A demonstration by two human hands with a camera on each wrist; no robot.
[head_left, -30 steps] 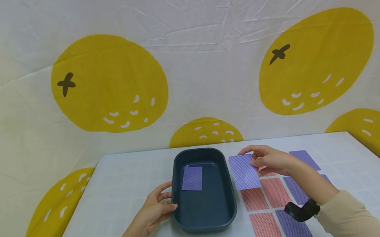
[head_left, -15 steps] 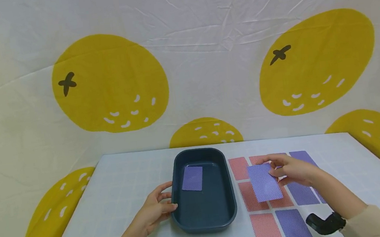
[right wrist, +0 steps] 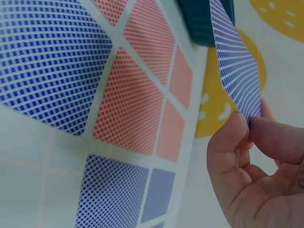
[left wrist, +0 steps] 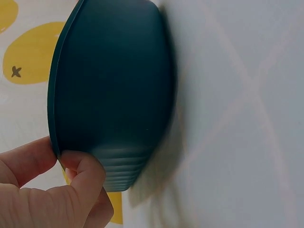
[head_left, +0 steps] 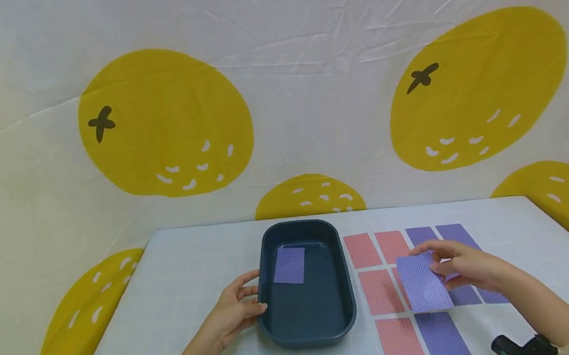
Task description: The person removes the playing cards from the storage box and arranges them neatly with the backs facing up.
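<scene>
A dark blue-green rectangular tub (head_left: 312,316) stands on the table, with one blue-backed playing card (head_left: 289,265) lying inside. My left hand (head_left: 234,314) grips the tub's left rim; in the left wrist view the thumb and fingers pinch its edge (left wrist: 54,109). Another blue-backed playing card (head_left: 422,285) is pinched by its right edge in my right hand (head_left: 466,265), held above the laid-out cards. Seen from the right wrist, that card (right wrist: 237,66) is slightly bowed between thumb and fingers. It partly hides the cards beneath it.
Right of the tub lie rows of face-down cards: red-backed ones (head_left: 381,293) nearer the tub, blue-backed ones (head_left: 443,338) farther right and in front. A white cloth with yellow fruit prints (head_left: 165,121) hangs behind the white table (head_left: 139,337).
My right hand has carried the held card rightward and nearer to me, away from the tub and across the laid-out cards. The left hand and tub stay put.
</scene>
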